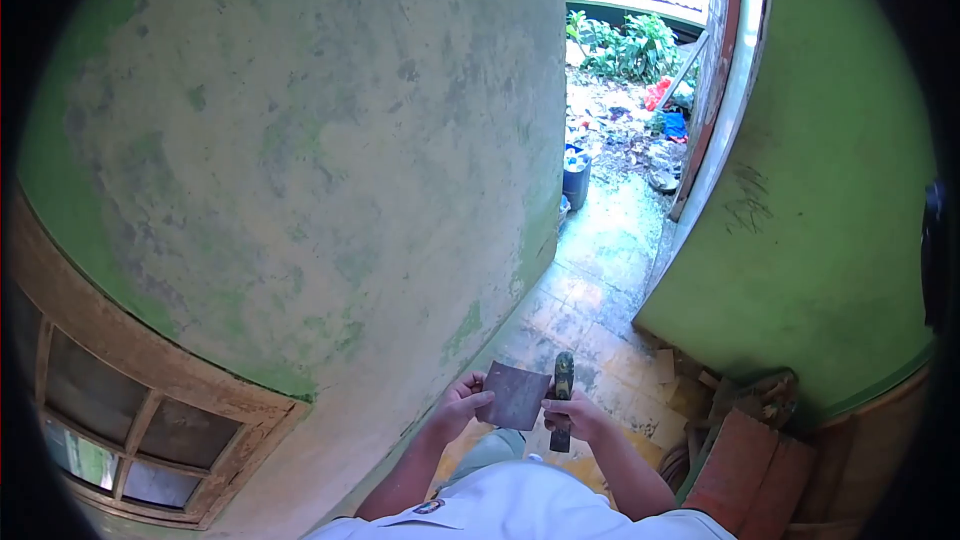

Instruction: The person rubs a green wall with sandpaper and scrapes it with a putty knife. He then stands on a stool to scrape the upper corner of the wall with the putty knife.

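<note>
A dark, roughly square sheet [516, 397], slightly curved, is held up in front of the white shirt. My left hand [463, 406] pinches its left edge between thumb and fingers. At the sheet's right edge, my right hand [578, 416] is closed around a dark, narrow tool [563, 390] that stands upright in the view. The right thumb reaches to the sheet's edge. Whether the right fingers also grip the sheet is too small to tell.
A patchy, scraped wall [330, 150] fills the left, with a wooden-framed window [150, 415] below. The green wall [830, 180] is at right, above reddish boards [745, 465]. Beyond the doorway stand a blue bin [576, 185] and plants [635, 48].
</note>
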{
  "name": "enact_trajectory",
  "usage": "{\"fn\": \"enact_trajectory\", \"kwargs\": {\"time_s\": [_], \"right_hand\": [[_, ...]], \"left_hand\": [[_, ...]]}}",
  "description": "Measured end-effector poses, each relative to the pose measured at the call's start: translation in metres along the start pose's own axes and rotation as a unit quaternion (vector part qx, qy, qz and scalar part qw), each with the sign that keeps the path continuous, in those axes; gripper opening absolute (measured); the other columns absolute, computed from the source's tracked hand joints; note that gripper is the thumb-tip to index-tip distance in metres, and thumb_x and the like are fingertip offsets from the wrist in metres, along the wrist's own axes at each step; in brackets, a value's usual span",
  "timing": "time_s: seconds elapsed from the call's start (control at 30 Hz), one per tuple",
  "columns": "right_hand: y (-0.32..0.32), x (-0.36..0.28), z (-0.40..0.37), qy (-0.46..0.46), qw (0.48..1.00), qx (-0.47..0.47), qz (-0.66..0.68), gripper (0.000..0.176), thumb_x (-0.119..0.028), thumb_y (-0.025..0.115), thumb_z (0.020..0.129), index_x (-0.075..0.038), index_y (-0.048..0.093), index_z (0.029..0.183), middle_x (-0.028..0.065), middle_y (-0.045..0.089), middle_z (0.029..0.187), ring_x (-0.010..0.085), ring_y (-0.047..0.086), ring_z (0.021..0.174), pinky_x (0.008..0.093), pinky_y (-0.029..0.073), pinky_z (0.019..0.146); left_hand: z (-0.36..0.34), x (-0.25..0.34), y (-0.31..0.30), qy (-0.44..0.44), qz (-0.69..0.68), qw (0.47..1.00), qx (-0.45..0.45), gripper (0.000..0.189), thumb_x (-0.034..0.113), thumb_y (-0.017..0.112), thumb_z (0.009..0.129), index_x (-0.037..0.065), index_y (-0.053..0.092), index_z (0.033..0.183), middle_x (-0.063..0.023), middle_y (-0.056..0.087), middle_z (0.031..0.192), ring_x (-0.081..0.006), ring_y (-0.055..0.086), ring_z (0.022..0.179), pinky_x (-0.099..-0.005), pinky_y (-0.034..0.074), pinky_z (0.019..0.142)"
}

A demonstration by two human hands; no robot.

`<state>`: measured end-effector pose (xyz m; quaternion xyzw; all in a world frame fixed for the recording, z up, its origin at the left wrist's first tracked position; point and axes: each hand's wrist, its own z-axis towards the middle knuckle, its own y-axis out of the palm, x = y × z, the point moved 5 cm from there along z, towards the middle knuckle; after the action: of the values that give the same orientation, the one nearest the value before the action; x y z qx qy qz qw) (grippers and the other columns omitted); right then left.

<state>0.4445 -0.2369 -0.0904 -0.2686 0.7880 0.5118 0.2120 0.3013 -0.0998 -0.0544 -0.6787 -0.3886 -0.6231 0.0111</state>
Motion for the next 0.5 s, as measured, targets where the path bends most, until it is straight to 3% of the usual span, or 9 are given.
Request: {"fn": "enact_trajectory", "kwargs": {"time_s": [0.17, 0.23, 0.3, 0.43, 0.5], "right_hand": [[-0.008, -0.029, 0.037, 0.014, 1.000, 0.006, -0.024, 0.018, -0.008, 0.065, 0.079, -0.013, 0.049, 0.085, -0.0065, 0.038, 0.059, 0.0055, 0.037, 0.048, 0.0263, 0.035, 0.052], [-0.009, -0.045, 0.057, 0.022, 0.999, -0.008, -0.034, 0.019, -0.009, 0.066, 0.078, -0.013, 0.049, 0.086, -0.0069, 0.037, 0.058, 0.0054, 0.036, 0.048, 0.0260, 0.034, 0.051], [-0.013, -0.061, 0.077, 0.022, 0.997, 0.045, -0.061, 0.019, -0.008, 0.066, 0.078, -0.012, 0.049, 0.085, -0.0065, 0.037, 0.058, 0.0058, 0.037, 0.047, 0.0253, 0.035, 0.050], [-0.018, -0.094, 0.118, 0.014, 0.991, 0.065, -0.116, 0.018, -0.010, 0.068, 0.076, -0.011, 0.051, 0.082, -0.0058, 0.039, 0.058, 0.0062, 0.039, 0.049, 0.0254, 0.035, 0.050], [-0.014, -0.115, 0.131, -0.024, 0.974, 0.105, -0.198, 0.016, -0.013, 0.070, 0.074, -0.008, 0.055, 0.080, -0.0032, 0.047, 0.062, 0.0073, 0.042, 0.051, 0.0265, 0.039, 0.050]], "left_hand": [[0.035, 0.017, -0.022, 0.006, -0.046, 0.999, -0.029, 0.018, 0.009, 0.058, 0.081, 0.005, 0.054, 0.098, -0.0022, 0.057, 0.078, -0.0091, 0.052, 0.065, -0.0220, 0.042, 0.057], [0.056, 0.032, -0.032, 0.046, 0.030, 0.998, -0.021, 0.014, 0.007, 0.060, 0.080, 0.003, 0.056, 0.093, -0.0029, 0.057, 0.076, -0.0096, 0.053, 0.062, -0.0231, 0.043, 0.054], [0.078, 0.043, -0.044, 0.049, 0.051, 0.997, -0.006, 0.013, 0.006, 0.061, 0.080, 0.003, 0.056, 0.091, -0.0031, 0.057, 0.074, -0.0097, 0.053, 0.060, -0.0234, 0.044, 0.052], [0.121, 0.057, -0.067, 0.042, 0.086, 0.995, 0.029, 0.013, -0.001, 0.062, 0.078, 0.003, 0.054, 0.087, -0.0045, 0.057, 0.071, -0.0111, 0.054, 0.056, -0.0252, 0.045, 0.048], [0.141, 0.062, -0.075, 0.044, 0.099, 0.994, 0.031, 0.013, -0.002, 0.062, 0.078, 0.003, 0.054, 0.087, -0.0040, 0.057, 0.069, -0.0104, 0.055, 0.055, -0.0241, 0.045, 0.047]]}}
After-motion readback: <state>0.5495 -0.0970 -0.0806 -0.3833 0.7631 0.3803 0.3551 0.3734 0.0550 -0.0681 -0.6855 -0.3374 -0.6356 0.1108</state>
